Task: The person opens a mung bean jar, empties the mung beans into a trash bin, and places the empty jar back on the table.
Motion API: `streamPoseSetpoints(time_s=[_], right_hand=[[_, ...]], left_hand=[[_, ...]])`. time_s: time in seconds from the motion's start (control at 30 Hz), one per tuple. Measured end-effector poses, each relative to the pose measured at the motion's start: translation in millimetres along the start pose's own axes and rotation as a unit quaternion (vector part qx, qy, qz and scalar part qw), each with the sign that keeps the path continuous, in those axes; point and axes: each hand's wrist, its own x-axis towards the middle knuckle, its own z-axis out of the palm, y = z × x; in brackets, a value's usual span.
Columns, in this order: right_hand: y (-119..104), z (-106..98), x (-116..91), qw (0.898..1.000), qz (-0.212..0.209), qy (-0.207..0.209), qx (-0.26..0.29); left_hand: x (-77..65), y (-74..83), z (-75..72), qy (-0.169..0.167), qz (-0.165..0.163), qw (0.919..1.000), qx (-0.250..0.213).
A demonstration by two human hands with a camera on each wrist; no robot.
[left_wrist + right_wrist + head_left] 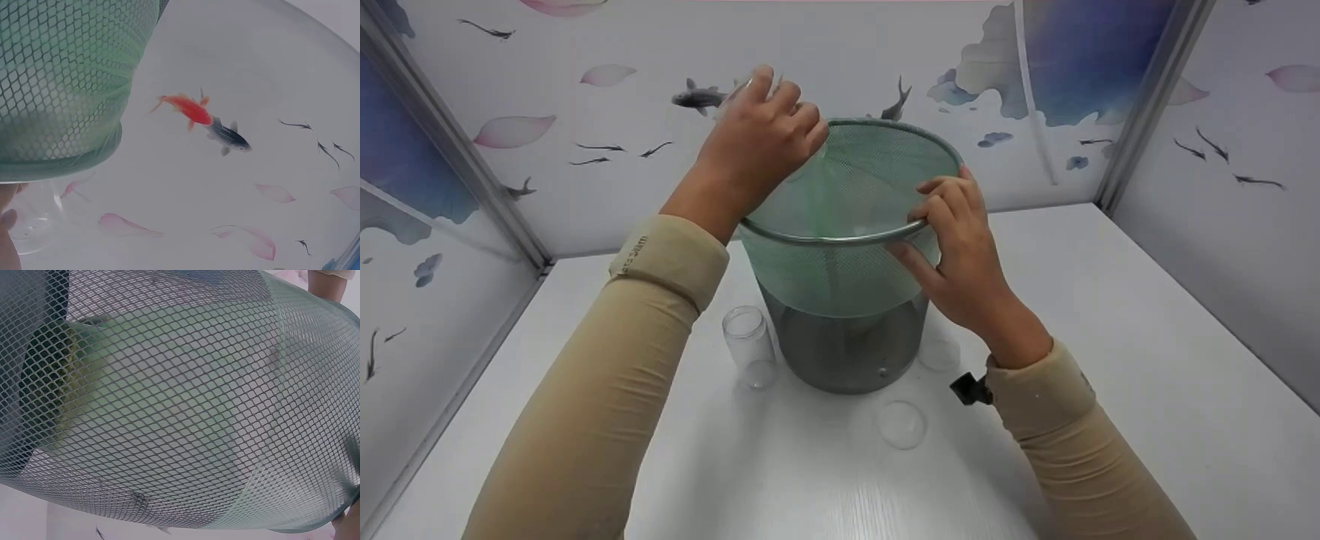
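Observation:
A dark mesh wastebasket (847, 352) stands upright on the table, lined with a translucent green bag (840, 277) folded down over its rim. My right hand (971, 262) grips the rim at the right front, fingers over the edge and thumb outside against the bag. At the left of the rim, my left hand (761, 142) is raised with curled fingers round a clear plastic container (735, 97). In the left wrist view this container (36, 225) shows beside the fingertips, below the bag-covered rim. The hand hides much of it in the head view.
A clear jar (748, 345) is on the table left of the wastebasket. One clear round lid (900, 424) lies in front and another clear disc (940, 352) at its right. Printed panels (622, 180) enclose the white table (1147, 360).

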Motion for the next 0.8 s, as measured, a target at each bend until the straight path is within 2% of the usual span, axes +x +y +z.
streamPoseSetpoints(time_s=[0.23,0.43,0.8], right_hand=[[0.0,0.4,0.0,1.0,0.0,0.0,0.0],[0.3,0.7,-0.3,1.0,0.002,0.002,0.002],[0.3,0.0,0.0,1.0,-0.002,0.002,0.004]], left_hand=[[0.4,0.7,0.0,0.007,0.001,0.9999,0.009],[-0.3,0.5,-1.0,0.007,-0.009,0.9999,-0.012],[1.0,0.6,1.8,0.002,0.013,0.9999,0.003]])
